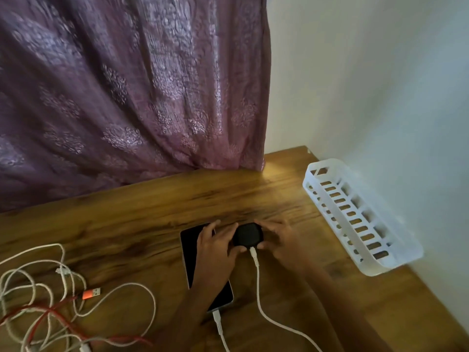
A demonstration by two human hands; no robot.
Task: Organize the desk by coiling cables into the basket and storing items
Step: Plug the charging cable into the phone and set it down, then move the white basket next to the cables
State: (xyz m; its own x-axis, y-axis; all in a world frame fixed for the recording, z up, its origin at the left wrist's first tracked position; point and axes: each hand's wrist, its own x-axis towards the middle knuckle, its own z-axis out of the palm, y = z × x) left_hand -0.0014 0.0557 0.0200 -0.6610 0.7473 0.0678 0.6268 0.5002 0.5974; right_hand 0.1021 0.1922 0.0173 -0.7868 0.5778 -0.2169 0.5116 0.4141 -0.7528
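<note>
White charging cable point(257, 283), plugged by its connector into the near edge of a small black rounded-square device point(248, 235), runs from there toward the near edge of the brown wood-grain desk point(152, 212), passing between the two forearms. Both hands grip the device from opposite sides: the left hand point(215, 252) curls its fingers over the device's left side with the thumb just beside the connector, and the right hand point(281, 242) pinches the right side between thumb and curled fingers. The device sits near the middle of the desk. A flat black rectangular phone point(189, 252) lies on the desk under the left hand and wrist, with a second white cable point(219, 329) plugged into its near end. A loose tangle of white and red cables point(50, 301) lies well apart at the left, an orange USB plug point(91, 293) on top of it. A white slotted plastic basket point(373, 269) stands at the desk's right edge against the pale wall point(368, 72), to the right of the right hand and apart from it. A purple patterned curtain point(127, 85) hangs behind the desk.
</note>
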